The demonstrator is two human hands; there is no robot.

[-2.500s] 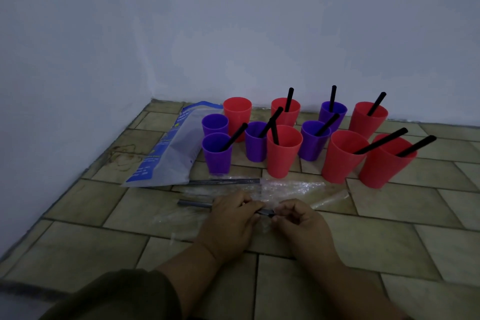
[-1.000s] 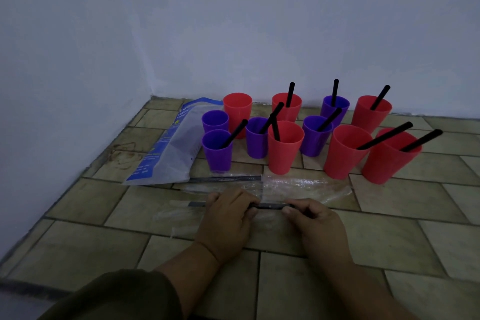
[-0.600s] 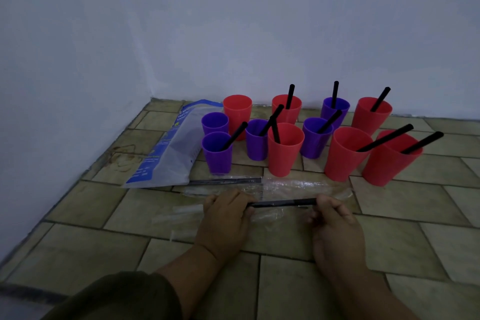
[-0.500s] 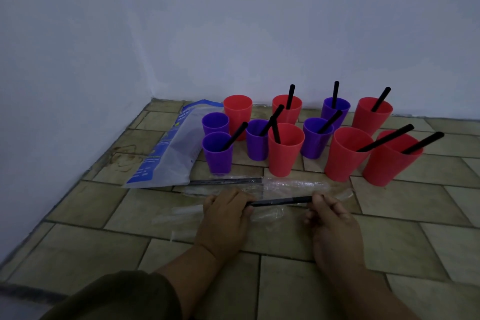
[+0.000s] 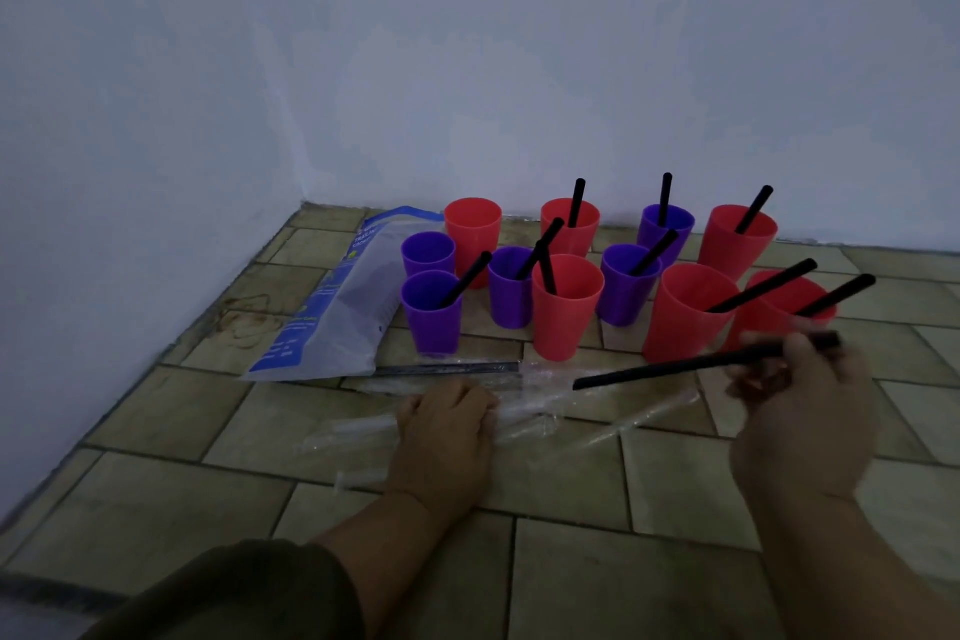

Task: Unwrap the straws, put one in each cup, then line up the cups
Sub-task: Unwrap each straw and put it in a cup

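Landmark: the front red cup [image 5: 566,307], which stands in the middle of the cluster's near edge; places below are told from it.
Left hand [image 5: 445,437]: nearer than the cup and a little left, palm down on the floor tiles [image 5: 571,582], fingers curled shut and pinning an emptied clear wrapper [image 5: 524,418].
Right hand [image 5: 802,411]: nearer and well to the right, raised off the floor, blurred; its fingers are closed on one end of the bare straw [image 5: 670,369].
Bare straw: free of its wrapper, running from the right hand down-left to a free tip just in front of the cup and slightly right of it.
Handling: I judge the straw light, stiff enough to hold its line from one end, smooth and somewhat slick; a pinch near the end serves for aiming, nearer the middle for steadier control. The wrappers look thin, limp and easily blown or dragged.
Wrapped straw [image 5: 447,369]: lies flat on the tiles, just in front of the cup and to its left, not yet opened.
Foil bag [image 5: 332,322]: flat on the floor, well left, next to the purple cups.
Empty cups: a purple cup [image 5: 428,252] and the back red cup [image 5: 472,229], both behind and to the left, hold no straw.
In the way: the purple cup with a leaning straw [image 5: 432,312] stands before them, so I would come in from above.
Other cups: the rest hold straws; the cluster is unaligned.
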